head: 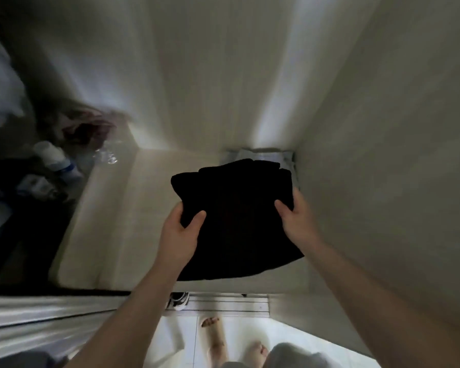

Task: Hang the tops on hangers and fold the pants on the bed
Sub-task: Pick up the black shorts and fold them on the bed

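Folded black pants (237,221) lie over the pale shelf (112,221), toward its 1 o'clock corner, where they overlap a light folded garment (260,154); I judge this is meant to build one stack. I have my left hand (179,235) clamped on their 8 o'clock edge and my right hand (296,221) on the 3 o'clock edge, thumbs on top, so the fold cannot slump.
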The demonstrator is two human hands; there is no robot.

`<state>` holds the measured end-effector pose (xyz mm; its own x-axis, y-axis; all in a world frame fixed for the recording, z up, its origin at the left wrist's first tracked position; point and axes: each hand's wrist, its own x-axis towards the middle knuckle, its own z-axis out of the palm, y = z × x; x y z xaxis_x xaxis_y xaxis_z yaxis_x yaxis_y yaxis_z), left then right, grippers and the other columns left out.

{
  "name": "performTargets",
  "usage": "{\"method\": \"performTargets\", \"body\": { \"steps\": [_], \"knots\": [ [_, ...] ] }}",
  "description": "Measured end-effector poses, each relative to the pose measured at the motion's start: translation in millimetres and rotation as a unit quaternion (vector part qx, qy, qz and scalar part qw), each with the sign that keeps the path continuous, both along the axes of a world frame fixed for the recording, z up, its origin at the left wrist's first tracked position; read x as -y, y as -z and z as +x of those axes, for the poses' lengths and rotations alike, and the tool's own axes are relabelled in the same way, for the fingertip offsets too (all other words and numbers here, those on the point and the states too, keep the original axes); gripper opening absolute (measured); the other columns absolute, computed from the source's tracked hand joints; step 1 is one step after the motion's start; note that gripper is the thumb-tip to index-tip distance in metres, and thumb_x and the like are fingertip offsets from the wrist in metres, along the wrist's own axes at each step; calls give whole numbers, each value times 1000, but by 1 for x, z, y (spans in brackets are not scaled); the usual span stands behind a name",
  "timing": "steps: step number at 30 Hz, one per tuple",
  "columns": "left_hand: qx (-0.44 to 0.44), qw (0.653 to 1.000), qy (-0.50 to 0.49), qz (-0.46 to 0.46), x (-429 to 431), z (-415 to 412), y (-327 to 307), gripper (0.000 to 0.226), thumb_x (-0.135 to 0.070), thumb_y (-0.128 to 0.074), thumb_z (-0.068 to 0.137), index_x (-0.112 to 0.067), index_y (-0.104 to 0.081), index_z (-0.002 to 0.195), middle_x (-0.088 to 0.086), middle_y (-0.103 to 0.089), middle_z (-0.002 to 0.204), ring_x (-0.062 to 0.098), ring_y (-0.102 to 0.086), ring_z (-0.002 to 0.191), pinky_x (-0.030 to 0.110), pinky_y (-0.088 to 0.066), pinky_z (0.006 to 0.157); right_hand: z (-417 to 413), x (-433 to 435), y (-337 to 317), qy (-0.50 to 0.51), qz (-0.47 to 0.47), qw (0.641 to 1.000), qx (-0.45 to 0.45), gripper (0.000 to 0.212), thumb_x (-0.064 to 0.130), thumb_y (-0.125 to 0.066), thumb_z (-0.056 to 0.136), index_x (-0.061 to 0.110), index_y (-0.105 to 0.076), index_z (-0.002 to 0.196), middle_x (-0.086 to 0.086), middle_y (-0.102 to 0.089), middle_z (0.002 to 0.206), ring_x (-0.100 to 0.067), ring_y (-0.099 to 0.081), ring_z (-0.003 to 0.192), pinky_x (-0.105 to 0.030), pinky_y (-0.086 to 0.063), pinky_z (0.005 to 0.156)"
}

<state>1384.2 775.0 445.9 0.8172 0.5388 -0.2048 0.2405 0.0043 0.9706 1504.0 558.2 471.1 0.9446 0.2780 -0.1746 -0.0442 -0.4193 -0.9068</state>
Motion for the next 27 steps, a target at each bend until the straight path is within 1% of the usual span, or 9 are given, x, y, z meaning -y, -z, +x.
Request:
{"method": "performTargets", "body": {
  "steps": [5,7,11,14,16,18,20,24,27],
  "knots": [
    [-40,995,79,47,4,88,40,25,-30,-59,101,-38,-58,124,-24,-66,112,5,-65,107,32,-53,93,62,8,27,39,-48,998,28,47,11,-42,106,25,-42,152,16,-55,139,9,-49,122,-10,-38,105],
    [-46,989,108,87,7,122,53,24,-27,-56,102,-35,-56,125,-26,-63,110,7,-64,107,26,-51,88,81,7,39,78,-76,993,53,49,9,-42,106,23,-40,153,7,-50,148,-2,-45,131,-23,-34,115],
    [-59,983,116,129,5,180,80,29,-24,-54,102,-21,-55,131,-14,-64,112,18,-63,110,32,-50,88,126,-4,63,125,-115,982,79,46,7,-44,104,18,-44,149,-2,-57,141,-18,-53,127,-29,-40,109],
    [-115,977,127,129,1,210,103,53,-31,-57,100,-21,-40,149,1,-59,136,27,-57,126,39,-47,101,155,-8,88,139,-211,967,24,57,15,-50,101,20,-30,154,-10,-46,146,-28,-47,131,-37,-38,108],
    [-193,949,139,207,3,218,119,74,-49,-55,97,-24,-23,159,8,-42,155,34,-41,140,47,-38,113,158,-8,106,123,-366,923,5,70,30,-54,98,21,-19,157,-15,-29,156,-37,-35,137,-48,-34,109],
    [-227,911,142,313,14,221,133,78,-63,-43,96,-29,-16,160,10,-21,165,37,-21,149,53,-26,117,151,-11,124,65,-465,878,90,73,40,-52,97,24,-18,159,-14,-19,163,-39,-27,143,-54,-32,109],
    [-205,888,172,375,28,224,151,72,-66,-33,97,-37,-14,159,6,-8,169,35,-10,153,53,-20,119,146,-17,149,-3,-481,860,168,68,46,-46,98,30,-21,160,-12,-16,166,-40,-22,148,-61,-29,109],
    [-251,831,269,417,40,238,195,66,-67,-16,99,-43,0,159,0,11,169,31,4,155,56,-11,123,155,-17,208,-66,-522,845,90,65,60,-21,101,38,-3,160,-6,3,169,-36,-4,153,-64,-21,115],
    [-240,811,252,470,38,244,222,65,-69,-11,99,-45,2,158,1,11,169,31,6,155,57,-10,123,157,-11,242,-54,-524,844,97,64,59,-22,102,34,-14,160,-10,-6,169,-36,-10,153,-60,-25,115]
  ]
}}
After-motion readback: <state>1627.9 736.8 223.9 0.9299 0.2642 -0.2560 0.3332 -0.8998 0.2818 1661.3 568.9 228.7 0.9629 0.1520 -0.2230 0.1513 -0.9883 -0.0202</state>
